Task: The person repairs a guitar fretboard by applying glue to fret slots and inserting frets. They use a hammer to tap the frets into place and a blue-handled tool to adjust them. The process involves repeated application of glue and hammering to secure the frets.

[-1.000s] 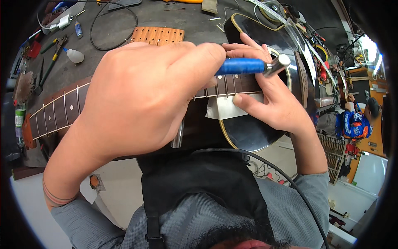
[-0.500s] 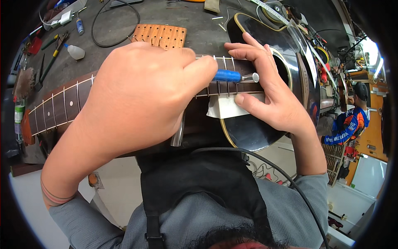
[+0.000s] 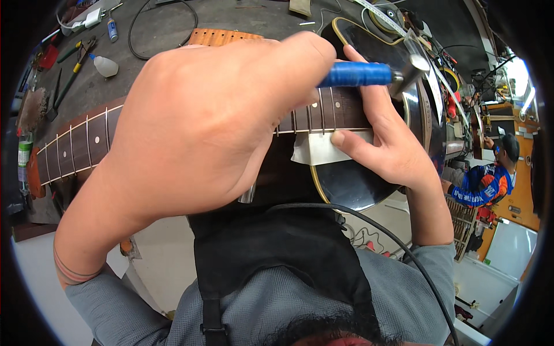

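Observation:
My left hand (image 3: 202, 127) is closed round the blue handle of a hammer (image 3: 358, 75). Its metal head, slightly blurred, hangs above the guitar's body end, over my right hand's fingers. Beneath lies a black guitar (image 3: 358, 184) with a dark fretboard (image 3: 81, 144) carrying metal frets and pale dot inlays. My right hand (image 3: 398, 150) spans the fretboard's body end, thumb and fingers apart. Its thumb rests at the near edge, beside a strip of white tape (image 3: 323, 149) on the body. My left hand hides the middle of the neck, and a metal cylinder's end (image 3: 247, 194) shows below it.
A drilled wooden block (image 3: 222, 37) stands behind the neck. Pliers (image 3: 75, 72), a white squeeze bottle (image 3: 105, 66) and a coiled black cable (image 3: 134, 32) lie at the far left. A black cable (image 3: 392, 236) crosses my front. Another person (image 3: 490, 173) works at the right.
The hammer has come up and to the right, nearer the camera, with my left hand round it. My right hand stays at the fretboard end, its raised fingers shifted slightly.

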`<action>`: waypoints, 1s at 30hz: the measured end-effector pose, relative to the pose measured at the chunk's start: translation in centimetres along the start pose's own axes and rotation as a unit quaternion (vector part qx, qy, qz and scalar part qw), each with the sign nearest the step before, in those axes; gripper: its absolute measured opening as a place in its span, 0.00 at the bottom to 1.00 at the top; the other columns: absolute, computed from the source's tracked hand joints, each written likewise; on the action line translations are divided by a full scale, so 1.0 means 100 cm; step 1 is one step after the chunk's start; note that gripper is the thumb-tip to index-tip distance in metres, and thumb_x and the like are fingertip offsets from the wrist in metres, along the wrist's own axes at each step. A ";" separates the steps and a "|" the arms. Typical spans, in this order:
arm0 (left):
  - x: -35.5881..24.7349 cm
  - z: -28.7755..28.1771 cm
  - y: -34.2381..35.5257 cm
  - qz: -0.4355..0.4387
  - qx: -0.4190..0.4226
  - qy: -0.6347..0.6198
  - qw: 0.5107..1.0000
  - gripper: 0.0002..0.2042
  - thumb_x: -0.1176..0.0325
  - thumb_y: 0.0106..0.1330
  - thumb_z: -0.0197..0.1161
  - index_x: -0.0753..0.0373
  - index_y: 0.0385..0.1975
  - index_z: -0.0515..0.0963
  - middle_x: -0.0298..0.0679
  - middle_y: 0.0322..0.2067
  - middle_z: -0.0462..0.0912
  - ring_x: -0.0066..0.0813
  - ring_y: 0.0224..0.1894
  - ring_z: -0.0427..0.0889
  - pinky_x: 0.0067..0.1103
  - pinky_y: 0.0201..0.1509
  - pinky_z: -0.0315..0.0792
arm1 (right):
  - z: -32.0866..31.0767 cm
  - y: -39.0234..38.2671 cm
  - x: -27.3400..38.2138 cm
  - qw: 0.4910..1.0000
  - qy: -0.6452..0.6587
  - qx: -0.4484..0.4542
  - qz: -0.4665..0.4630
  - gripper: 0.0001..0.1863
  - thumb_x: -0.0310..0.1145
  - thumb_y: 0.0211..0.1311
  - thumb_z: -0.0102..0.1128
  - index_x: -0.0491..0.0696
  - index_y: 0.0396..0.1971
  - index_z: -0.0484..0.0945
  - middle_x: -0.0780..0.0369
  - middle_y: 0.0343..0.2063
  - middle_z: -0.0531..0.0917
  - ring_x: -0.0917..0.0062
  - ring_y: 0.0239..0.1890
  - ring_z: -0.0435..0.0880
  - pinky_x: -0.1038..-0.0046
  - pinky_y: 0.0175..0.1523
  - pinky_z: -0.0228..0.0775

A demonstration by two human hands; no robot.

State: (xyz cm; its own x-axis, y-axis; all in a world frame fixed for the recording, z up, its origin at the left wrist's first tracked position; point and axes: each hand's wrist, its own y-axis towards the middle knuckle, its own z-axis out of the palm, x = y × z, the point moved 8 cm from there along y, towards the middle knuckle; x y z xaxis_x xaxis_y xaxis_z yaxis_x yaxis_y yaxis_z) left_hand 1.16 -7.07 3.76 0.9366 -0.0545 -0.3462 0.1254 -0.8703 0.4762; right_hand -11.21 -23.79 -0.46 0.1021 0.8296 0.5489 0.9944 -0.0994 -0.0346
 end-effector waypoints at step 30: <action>0.010 0.003 -0.001 -0.030 -0.004 0.019 0.999 0.12 0.74 0.71 0.68 0.62 0.52 0.82 0.46 0.31 0.84 0.50 0.32 0.85 0.38 0.38 0.76 | -0.004 0.004 0.004 1.000 0.022 -0.008 -0.013 0.38 0.40 0.64 0.69 0.45 0.72 0.67 0.53 0.77 0.71 0.50 0.88 0.51 0.36 0.87 0.28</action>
State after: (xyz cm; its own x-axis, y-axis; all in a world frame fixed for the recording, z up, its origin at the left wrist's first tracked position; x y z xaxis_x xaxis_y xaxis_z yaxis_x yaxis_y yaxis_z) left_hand 1.97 -7.24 3.13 0.9390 0.0159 -0.3434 0.1839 -0.8673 0.4626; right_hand -10.80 -23.67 0.08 0.0753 0.8074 0.5851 0.9961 -0.0883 -0.0064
